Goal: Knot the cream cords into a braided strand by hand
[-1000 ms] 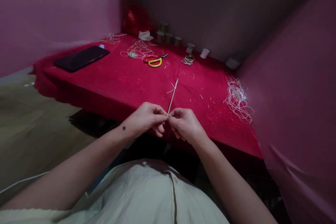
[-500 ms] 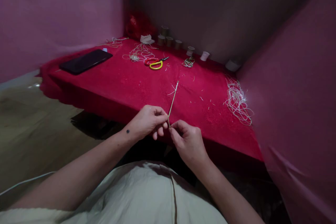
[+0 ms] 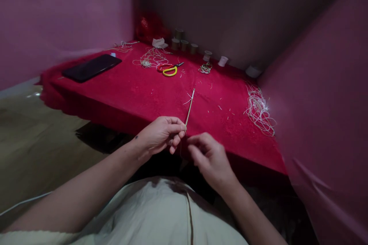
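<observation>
Cord [image 3: 189,111] stretches over the table [image 3: 129,88], near end pinched by the fingers of the left hand [image 3: 161,133]; the right hand's [image 3: 212,159] fingers part just beside. Upper length looks finished; loose thread [image 3: 181,148] below seems unworked.

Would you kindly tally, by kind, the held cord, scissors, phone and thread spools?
Thin pale-green cord: 1
Scissors with red and yellow handles: 1
Flat black phone: 1
Small cylindrical thread spools: 6
Total: 9, excluding one dim, unidentifiable white object at back right.
</observation>
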`<action>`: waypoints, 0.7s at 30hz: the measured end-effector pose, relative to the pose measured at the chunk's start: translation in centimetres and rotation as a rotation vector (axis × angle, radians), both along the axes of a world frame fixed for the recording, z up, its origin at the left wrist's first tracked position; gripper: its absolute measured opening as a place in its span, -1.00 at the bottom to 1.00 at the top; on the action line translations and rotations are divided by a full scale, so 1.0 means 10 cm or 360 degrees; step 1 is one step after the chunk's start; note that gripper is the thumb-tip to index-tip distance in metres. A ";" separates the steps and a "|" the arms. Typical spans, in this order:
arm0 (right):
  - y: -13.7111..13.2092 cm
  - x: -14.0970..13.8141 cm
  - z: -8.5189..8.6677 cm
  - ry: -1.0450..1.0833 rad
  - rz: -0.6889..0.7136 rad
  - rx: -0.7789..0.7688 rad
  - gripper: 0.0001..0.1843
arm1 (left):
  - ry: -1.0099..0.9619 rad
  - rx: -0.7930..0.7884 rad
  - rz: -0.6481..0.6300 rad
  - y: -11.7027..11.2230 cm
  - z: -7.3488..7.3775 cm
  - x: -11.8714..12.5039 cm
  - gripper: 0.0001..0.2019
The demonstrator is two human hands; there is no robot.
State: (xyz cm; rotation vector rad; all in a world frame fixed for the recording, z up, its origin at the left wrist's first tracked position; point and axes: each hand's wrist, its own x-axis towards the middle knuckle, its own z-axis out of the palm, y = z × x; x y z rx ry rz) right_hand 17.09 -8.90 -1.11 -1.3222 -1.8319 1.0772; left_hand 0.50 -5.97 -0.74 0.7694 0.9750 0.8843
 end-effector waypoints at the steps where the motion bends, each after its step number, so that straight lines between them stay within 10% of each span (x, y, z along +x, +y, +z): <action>1: 0.04 0.00 0.03 0.0095 -0.0164 -0.0062 -0.81 | -0.0006 -0.0004 -0.0012 0.00 0.00 -0.01 -0.92; 7: 0.31 -0.19 0.15 0.0675 -0.0055 -0.0853 -0.79 | -0.0009 0.0053 -0.0015 0.00 -0.06 0.01 -0.87; 14: 0.41 -0.23 0.10 0.0746 0.0236 -0.1131 -0.87 | 0.0089 0.0115 -0.0085 0.02 -0.05 -0.05 -0.85; 21: 0.43 -0.20 0.09 0.0659 0.0047 -0.1083 -0.73 | 0.0118 0.0134 -0.0128 0.00 -0.07 -0.07 -0.89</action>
